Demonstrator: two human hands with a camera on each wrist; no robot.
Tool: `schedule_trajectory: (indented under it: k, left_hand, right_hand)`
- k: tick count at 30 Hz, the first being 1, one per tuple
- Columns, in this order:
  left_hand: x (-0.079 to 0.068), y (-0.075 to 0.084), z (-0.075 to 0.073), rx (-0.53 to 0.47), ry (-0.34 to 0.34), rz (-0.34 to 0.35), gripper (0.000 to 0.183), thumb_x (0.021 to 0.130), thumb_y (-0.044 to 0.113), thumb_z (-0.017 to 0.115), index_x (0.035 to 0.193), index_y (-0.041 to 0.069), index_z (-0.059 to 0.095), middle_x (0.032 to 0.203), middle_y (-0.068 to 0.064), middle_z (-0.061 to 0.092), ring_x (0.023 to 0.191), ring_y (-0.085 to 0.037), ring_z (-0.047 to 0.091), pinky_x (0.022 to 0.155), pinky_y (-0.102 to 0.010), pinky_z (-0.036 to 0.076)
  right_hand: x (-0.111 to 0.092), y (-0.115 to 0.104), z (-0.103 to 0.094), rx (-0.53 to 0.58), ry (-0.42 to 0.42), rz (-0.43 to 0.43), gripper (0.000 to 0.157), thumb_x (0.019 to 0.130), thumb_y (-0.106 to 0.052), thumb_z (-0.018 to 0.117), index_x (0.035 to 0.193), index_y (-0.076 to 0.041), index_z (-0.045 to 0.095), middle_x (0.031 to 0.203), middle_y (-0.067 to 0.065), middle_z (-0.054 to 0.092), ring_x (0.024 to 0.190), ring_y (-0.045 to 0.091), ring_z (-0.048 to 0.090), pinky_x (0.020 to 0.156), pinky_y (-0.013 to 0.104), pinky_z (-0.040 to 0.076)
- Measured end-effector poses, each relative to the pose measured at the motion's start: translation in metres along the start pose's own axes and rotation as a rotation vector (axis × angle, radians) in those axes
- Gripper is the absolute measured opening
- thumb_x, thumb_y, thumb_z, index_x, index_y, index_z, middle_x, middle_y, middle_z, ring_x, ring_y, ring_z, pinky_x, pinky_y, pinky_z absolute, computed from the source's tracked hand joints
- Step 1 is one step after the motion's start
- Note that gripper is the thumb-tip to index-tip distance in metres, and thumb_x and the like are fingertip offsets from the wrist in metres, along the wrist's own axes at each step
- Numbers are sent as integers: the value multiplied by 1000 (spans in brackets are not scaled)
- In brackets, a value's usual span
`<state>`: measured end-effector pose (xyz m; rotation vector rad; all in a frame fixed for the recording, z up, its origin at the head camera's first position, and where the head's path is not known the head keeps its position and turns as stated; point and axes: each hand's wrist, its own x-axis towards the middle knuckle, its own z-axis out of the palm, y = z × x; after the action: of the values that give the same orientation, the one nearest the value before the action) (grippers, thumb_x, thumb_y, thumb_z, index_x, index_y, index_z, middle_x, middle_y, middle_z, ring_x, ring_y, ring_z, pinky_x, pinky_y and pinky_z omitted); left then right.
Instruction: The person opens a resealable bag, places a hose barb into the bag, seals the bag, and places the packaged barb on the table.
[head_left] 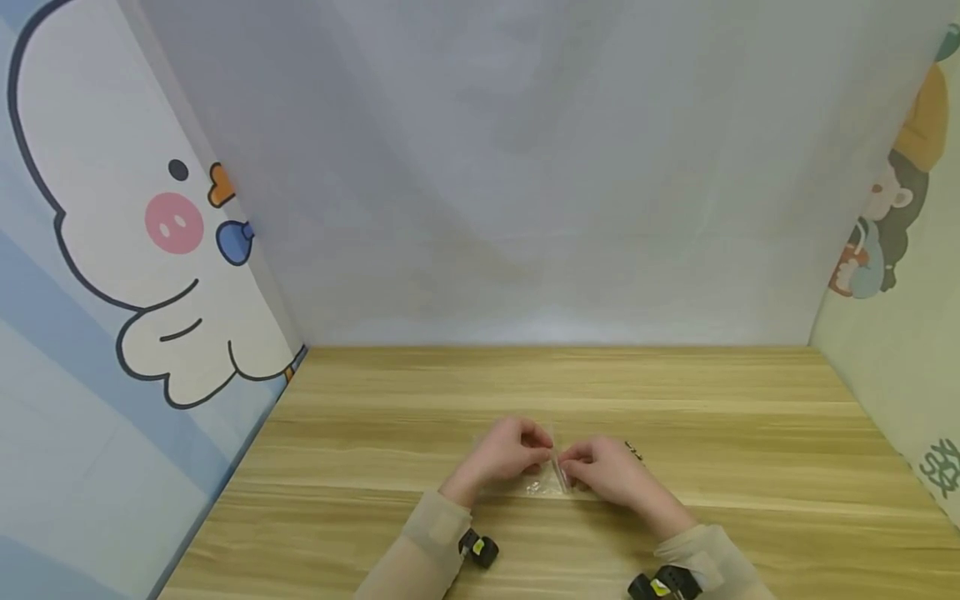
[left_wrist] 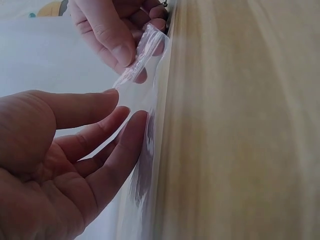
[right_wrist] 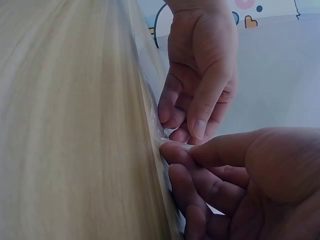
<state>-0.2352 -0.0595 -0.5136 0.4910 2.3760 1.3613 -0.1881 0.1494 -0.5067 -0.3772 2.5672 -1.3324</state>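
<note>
A small clear plastic zip bag (head_left: 542, 485) lies on the wooden table between the two hands, its zip strip (left_wrist: 142, 55) raised off the surface. My right hand (head_left: 611, 472) pinches that strip between thumb and fingers, as the right wrist view (right_wrist: 225, 175) also shows. From the other side my left hand (head_left: 504, 452) reaches over the bag. In the left wrist view the left hand (left_wrist: 65, 155) has its thumb tip right at the strip's end and its fingertips by the bag film, with a gap between thumb and fingers.
A small dark metallic item (head_left: 633, 450) lies on the table (head_left: 375, 392) just beyond the right hand. A pale wall (head_left: 525, 208) rises at the back, with cartoon-printed panels (head_left: 97, 167) on both sides. Each wrist wears a black camera (head_left: 478, 548).
</note>
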Motion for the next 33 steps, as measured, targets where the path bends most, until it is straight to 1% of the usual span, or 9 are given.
schedule_trajectory:
  k: [4,9,15,18,25,30,33]
  left_hand:
    - [1,1,0,-2,-5,-5,6,96,5,78,101,5,77,90,0,73,74,-15,69,68,-28,59]
    - [-1,2,-1,-16,-8,0,7,95,5,79,101,4,77,90,-1,73,74,-15,69,68,-28,58]
    - [-1,1,0,-12,-5,-1,6,96,6,79,101,5,77,89,0,73,75,-16,70,69,-29,59]
    - [0,0,-1,-9,-8,-6,5,97,9,78,101,6,77,89,1,73,75,-15,70,69,-29,58]
    - [0,1,-3,-7,-12,-1,12,99,20,79,97,9,77,87,1,73,73,-17,70,65,-28,55]
    - [-1,1,-2,-13,-28,17,10,98,18,80,94,9,77,85,1,73,72,-17,70,63,-26,53]
    - [-1,1,-1,-6,-30,18,9,97,16,80,93,9,77,85,2,72,72,-17,70,63,-26,52]
  right_hand:
    - [1,1,1,-47,28,21,12,98,-12,72,90,-8,80,79,-4,73,69,11,63,62,28,49]
    - [2,1,2,-79,57,40,7,91,-10,74,87,-9,80,78,-5,72,66,10,60,61,28,48]
    - [1,1,3,-93,68,24,8,89,-10,76,82,-12,79,74,-7,70,62,10,56,58,26,44]
    - [1,0,3,-98,70,13,8,88,-11,76,80,-13,79,72,-8,68,61,10,54,57,26,43]
    - [2,-1,2,-108,74,8,13,90,-17,78,76,-16,78,70,-9,68,60,9,52,56,26,41]
    - [1,-1,2,-116,75,14,16,91,-23,81,76,-18,79,71,-10,69,61,9,52,57,27,41]
    - [0,-1,3,-119,76,7,16,91,-23,81,75,-19,79,71,-10,69,61,10,52,57,27,40]
